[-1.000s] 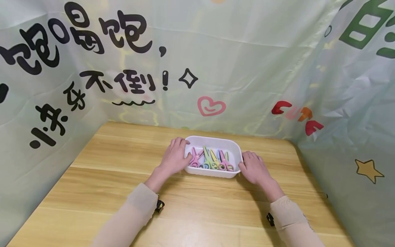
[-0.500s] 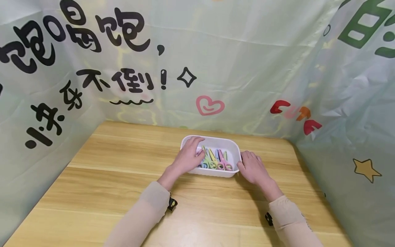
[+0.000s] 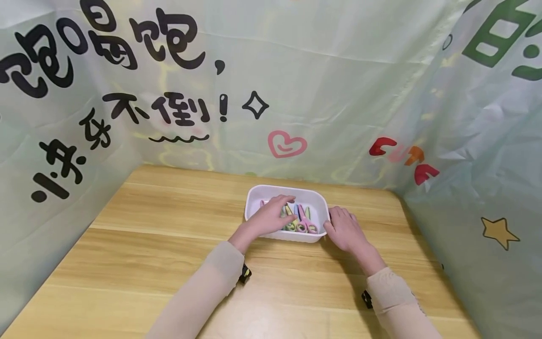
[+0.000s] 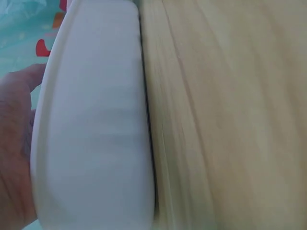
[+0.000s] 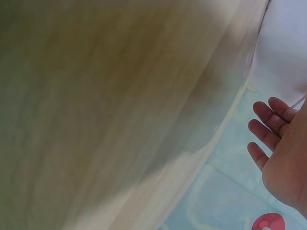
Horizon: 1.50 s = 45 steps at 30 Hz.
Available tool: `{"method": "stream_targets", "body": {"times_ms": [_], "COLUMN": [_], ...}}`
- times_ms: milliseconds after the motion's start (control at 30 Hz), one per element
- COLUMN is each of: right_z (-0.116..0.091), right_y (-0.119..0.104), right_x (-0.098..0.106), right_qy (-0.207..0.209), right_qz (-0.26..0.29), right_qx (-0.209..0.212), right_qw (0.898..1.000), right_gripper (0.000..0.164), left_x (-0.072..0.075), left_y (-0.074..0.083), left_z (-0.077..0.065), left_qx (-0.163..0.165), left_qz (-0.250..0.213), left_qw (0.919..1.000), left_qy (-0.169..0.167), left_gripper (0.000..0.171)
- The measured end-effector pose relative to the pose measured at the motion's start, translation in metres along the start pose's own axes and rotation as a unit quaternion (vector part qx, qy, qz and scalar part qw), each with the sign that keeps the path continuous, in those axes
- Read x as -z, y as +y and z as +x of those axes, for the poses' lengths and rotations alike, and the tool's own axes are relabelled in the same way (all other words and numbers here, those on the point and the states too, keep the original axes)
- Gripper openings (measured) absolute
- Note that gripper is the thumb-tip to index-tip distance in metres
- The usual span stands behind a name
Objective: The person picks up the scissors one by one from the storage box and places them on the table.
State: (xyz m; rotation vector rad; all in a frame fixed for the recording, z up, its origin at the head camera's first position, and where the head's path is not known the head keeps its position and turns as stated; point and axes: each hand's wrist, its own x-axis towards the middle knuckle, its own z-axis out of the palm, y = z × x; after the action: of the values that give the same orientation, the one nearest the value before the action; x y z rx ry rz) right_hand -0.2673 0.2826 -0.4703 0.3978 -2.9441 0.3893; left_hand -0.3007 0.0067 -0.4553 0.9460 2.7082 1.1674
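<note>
A white rectangular tray (image 3: 292, 238) with rounded corners stands on the table. Several small pairs of scissors lie inside, among them a pink pair (image 3: 312, 229) on the right and a yellow pair (image 3: 290, 211) near the middle. My left hand (image 3: 271, 219) is over the tray's left half, fingers extended across it, covering part of the scissors; contact cannot be told. In the left wrist view the tray's outer wall (image 4: 96, 115) hides much of that hand. My right hand (image 3: 346, 229) rests at the tray's right end, thumb at the rim. Its fingers (image 5: 264, 134) look relaxed in the right wrist view.
Beneath the tray is a wooden table (image 3: 178, 212). Pale printed curtains (image 3: 338, 70) enclose the back and sides, close behind the tray. A small black item (image 3: 244, 274) shows at the left cuff, and another (image 3: 367, 299) at the right cuff.
My left hand has left the tray's left rim and moved right over the scissors inside. The right hand stays at the right end. The head view has shifted slightly.
</note>
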Motion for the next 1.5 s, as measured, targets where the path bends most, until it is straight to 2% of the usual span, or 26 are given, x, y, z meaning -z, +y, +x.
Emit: {"method": "stream_targets", "body": {"times_ms": [167, 300, 400, 567, 800, 1000, 1200, 1500], "right_z": [-0.002, -0.002, -0.001, 0.002, 0.003, 0.002, 0.001, 0.001], "right_y": [0.0, 0.0, 0.0, 0.0, 0.0, 0.0, 0.0, 0.0], "right_x": [-0.001, -0.001, -0.002, -0.001, -0.001, -0.003, -0.003, -0.003], "right_qy": [-0.001, -0.002, -0.001, 0.003, 0.001, 0.0, 0.003, 0.008], "right_qz": [0.002, 0.008, 0.009, 0.011, 0.016, 0.015, 0.016, 0.016], "right_qx": [-0.002, -0.002, -0.003, -0.001, -0.005, -0.008, -0.006, -0.005], "right_qw": [1.0, 1.0, 1.0, 1.0, 1.0, 1.0, 1.0, 1.0], "right_gripper": [0.034, 0.034, 0.035, 0.035, 0.036, 0.036, 0.034, 0.032], "left_x": [-0.007, -0.012, -0.016, -0.018, -0.018, -0.02, -0.022, -0.023], "left_y": [-0.001, -0.002, -0.003, -0.005, -0.008, -0.011, -0.009, -0.007], "left_z": [0.013, 0.02, 0.026, 0.033, 0.037, 0.041, 0.042, 0.044], "left_qx": [-0.015, -0.022, -0.014, -0.002, 0.012, 0.03, 0.041, 0.017], "left_qz": [0.008, -0.001, -0.001, 0.025, 0.047, 0.0, -0.04, -0.14], "left_qw": [0.9989, 0.9976, 0.9968, 0.9947, 0.9888, 0.9871, 0.9856, 0.9766], "left_qy": [-0.045, -0.066, -0.079, -0.1, -0.141, -0.158, -0.16, -0.163], "left_gripper": [0.064, 0.062, 0.062, 0.065, 0.064, 0.059, 0.058, 0.055]}}
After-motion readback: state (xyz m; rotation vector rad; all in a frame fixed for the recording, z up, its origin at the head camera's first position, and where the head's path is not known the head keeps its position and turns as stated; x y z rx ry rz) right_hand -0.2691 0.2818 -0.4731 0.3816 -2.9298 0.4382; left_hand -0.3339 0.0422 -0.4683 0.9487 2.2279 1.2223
